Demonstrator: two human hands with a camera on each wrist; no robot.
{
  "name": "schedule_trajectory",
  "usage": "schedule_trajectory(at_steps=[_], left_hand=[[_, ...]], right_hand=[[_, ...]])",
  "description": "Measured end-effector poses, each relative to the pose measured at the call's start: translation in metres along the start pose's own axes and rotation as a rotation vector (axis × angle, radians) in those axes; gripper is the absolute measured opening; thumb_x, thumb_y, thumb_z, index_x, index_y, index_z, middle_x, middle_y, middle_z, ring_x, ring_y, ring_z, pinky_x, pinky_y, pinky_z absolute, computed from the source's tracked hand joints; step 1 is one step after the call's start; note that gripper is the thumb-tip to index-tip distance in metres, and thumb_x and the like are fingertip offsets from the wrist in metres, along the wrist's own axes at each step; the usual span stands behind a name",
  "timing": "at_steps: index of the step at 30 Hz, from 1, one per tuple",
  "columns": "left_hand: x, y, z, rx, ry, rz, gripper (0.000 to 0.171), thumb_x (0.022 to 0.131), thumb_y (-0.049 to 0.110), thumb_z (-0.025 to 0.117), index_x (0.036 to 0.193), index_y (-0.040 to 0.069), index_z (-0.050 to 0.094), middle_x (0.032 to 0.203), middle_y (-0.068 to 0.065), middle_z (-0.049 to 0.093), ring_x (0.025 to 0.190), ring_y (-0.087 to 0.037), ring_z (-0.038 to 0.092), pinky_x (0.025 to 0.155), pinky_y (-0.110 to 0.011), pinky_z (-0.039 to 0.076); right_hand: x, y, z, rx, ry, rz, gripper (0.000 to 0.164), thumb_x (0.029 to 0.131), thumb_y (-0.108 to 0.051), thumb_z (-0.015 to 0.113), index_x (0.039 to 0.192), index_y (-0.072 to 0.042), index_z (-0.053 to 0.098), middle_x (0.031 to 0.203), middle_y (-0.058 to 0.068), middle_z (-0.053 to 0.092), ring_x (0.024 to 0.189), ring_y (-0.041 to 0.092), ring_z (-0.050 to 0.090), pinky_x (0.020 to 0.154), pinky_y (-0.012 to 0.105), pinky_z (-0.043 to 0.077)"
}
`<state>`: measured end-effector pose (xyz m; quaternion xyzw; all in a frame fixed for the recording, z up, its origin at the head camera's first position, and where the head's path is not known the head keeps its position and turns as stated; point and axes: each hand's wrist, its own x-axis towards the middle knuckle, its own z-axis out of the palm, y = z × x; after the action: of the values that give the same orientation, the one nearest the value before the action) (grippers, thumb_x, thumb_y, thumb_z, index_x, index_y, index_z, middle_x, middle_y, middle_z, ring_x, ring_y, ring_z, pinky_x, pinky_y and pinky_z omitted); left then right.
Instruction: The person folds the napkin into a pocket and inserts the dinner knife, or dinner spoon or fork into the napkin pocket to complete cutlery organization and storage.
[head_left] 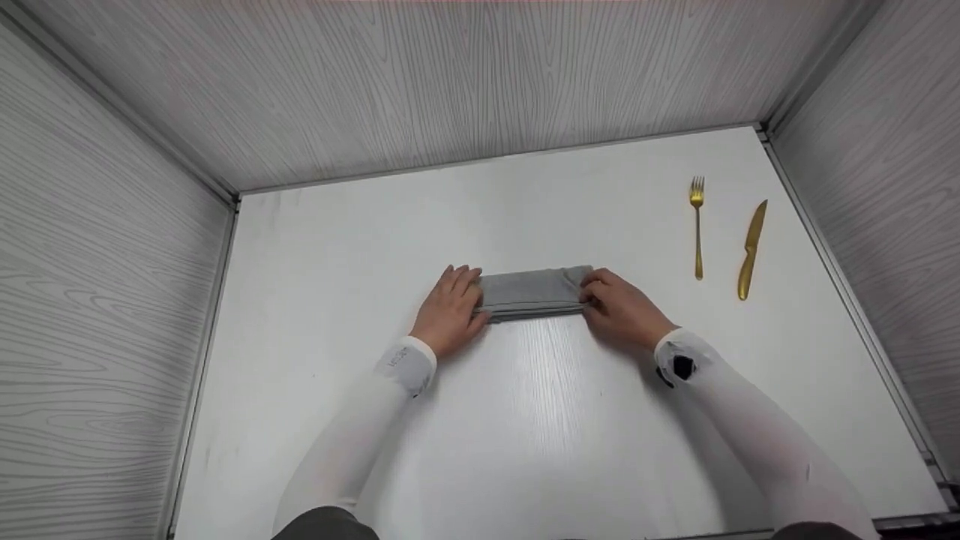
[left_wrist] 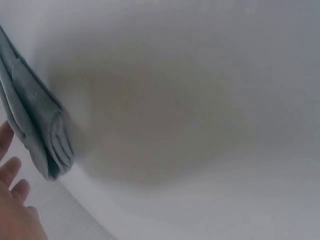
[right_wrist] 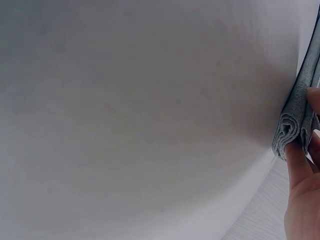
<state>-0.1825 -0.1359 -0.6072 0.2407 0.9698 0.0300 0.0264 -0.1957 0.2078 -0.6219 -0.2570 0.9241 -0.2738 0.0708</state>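
Note:
A grey cloth [head_left: 529, 289], folded into a narrow layered strip, lies across the middle of the white table. At its left end my left hand [head_left: 450, 311] rests with fingers extended, the thumb by the near edge. The left wrist view shows these fingers [left_wrist: 10, 172] loosely spread beside the cloth's folded end [left_wrist: 37, 110]. My right hand [head_left: 622, 307] pinches the other end, where the top layer is a little wrinkled. In the right wrist view, fingers and thumb grip the rolled layers of the cloth [right_wrist: 300, 100].
A gold fork [head_left: 697, 225] and a gold knife [head_left: 752, 247] lie on the table [head_left: 360, 240] to the right, beyond my right hand. Grey wood-grain panels [head_left: 465, 82] enclose the table at the back and both sides.

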Motion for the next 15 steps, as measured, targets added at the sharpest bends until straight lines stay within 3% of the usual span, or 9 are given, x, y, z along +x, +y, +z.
schedule_trajectory(at_steps=[4,7,11,15], left_hand=[[0.007,0.018,0.002,-0.004,-0.077,0.026,0.068,0.104,0.057,0.034,0.158,0.016,0.027,0.169,-0.006,0.008,0.156,-0.025,0.008,0.127,-0.039,0.005],[0.009,0.027,0.008,0.016,-0.149,0.047,0.076,0.104,0.061,0.026,0.162,0.016,0.007,0.17,-0.007,0.0,0.156,-0.025,0.002,0.127,-0.042,0.004],[0.007,0.031,0.018,0.043,-0.188,0.053,0.078,0.102,0.064,0.021,0.162,0.017,0.007,0.169,-0.008,0.0,0.156,-0.027,0.0,0.127,-0.043,0.003],[0.005,0.031,0.025,0.066,-0.197,0.05,0.078,0.101,0.066,0.018,0.162,0.02,0.005,0.169,-0.008,-0.003,0.156,-0.027,-0.003,0.127,-0.045,0.001]], right_hand=[[-0.001,-0.001,-0.001,0.01,0.009,0.001,0.014,0.095,-0.016,0.066,0.107,-0.01,0.069,0.129,0.006,0.057,0.119,0.025,0.058,0.102,0.042,0.05],[-0.001,-0.002,-0.001,0.009,0.01,-0.009,0.015,0.095,-0.017,0.065,0.108,-0.01,0.069,0.129,0.007,0.057,0.118,0.024,0.059,0.1,0.042,0.051],[-0.002,-0.002,-0.002,-0.014,0.032,-0.045,0.014,0.097,-0.018,0.064,0.107,-0.01,0.069,0.127,0.007,0.058,0.118,0.024,0.058,0.101,0.041,0.05],[0.0,-0.005,-0.004,-0.116,0.133,-0.089,0.013,0.095,-0.022,0.065,0.1,-0.012,0.073,0.123,0.007,0.062,0.126,0.028,0.052,0.111,0.044,0.041]])
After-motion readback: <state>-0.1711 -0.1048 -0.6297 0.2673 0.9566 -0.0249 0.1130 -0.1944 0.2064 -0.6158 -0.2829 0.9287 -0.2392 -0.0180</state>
